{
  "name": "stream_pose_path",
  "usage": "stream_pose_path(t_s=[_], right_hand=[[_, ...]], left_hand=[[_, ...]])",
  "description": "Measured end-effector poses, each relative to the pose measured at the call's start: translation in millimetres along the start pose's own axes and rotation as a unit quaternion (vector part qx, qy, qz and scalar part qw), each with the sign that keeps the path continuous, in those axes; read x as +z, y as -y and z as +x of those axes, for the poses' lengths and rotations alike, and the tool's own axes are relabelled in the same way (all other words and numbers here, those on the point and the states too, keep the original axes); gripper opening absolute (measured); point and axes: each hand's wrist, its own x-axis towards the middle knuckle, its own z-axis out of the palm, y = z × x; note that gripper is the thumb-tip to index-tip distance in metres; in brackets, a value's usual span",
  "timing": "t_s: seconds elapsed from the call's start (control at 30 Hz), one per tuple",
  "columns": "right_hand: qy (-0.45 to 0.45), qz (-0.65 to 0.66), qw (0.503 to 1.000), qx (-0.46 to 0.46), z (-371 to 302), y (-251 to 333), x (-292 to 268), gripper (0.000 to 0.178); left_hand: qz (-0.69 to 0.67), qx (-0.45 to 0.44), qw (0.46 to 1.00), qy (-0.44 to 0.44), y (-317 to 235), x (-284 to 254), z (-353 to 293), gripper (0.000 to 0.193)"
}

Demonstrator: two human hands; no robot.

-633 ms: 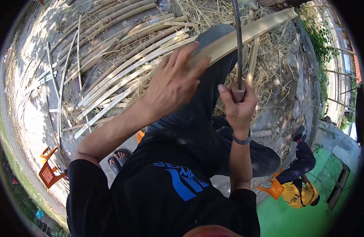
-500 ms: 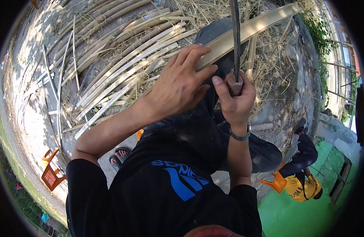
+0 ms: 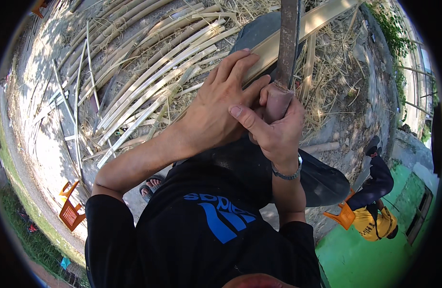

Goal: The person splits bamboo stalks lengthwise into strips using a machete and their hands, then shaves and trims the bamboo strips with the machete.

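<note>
My right hand (image 3: 281, 132) is wrapped round the short handle of a machete (image 3: 287, 45). Its dark blade points away from me, with the flat side showing, and crosses over a split bamboo strip (image 3: 324, 21). My left hand (image 3: 214, 98) is closed on the near end of that pale strip, its fingertips lying along the upper edge and its thumb hidden. The strip runs toward the far right, above my dark-trousered leg (image 3: 259, 33). Both hands are close together, the left fingers almost touching the handle.
Several split bamboo lengths (image 3: 154, 91) lie on the ground to the left, with shavings (image 3: 346, 72) scattered ahead and right. An orange plastic chair (image 3: 71, 211) stands at left. At lower right a person in a yellow shirt (image 3: 372, 223) sits by a green wall (image 3: 346, 257).
My right hand has moved left, nearer my left hand. The machete has turned so the flat of its blade shows instead of a thin edge. The left hand has barely shifted.
</note>
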Motion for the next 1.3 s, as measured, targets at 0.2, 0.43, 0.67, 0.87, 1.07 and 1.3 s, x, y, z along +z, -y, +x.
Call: stream_pose_path(t_s=[0.2, 0.43, 0.67, 0.87, 1.07, 1.3], right_hand=[[0.027, 0.07, 0.996, -0.044, -0.8, 0.6, -8.0, 0.039], [0.063, 0.157, 0.985, -0.017, -4.2, 9.2, -7.2, 0.036], [0.074, 0.167, 0.983, -0.026, -8.9, 5.4, -11.8, 0.035], [0.08, 0.149, 0.985, -0.027, -5.5, 6.2, -10.6, 0.037], [0.071, 0.153, 0.985, -0.029, -3.7, 9.7, -9.0, 0.035], [-0.02, 0.039, 0.996, -0.084, 13.4, -12.5, -47.5, 0.047]], left_hand=[[-0.036, -0.004, 0.998, 0.051, -4.1, -10.8, 2.8, 0.056], [-0.076, -0.003, 0.996, 0.037, -2.6, -13.4, 3.8, 0.05], [-0.083, -0.005, 0.996, 0.043, -5.8, -11.6, 0.7, 0.049], [-0.079, -0.006, 0.996, 0.042, -2.2, -10.6, 0.3, 0.046], [-0.075, 0.015, 0.996, 0.045, 1.0, -16.1, 5.0, 0.057], [-0.036, -0.198, 0.978, 0.063, 30.5, -15.0, -5.1, 0.08]])
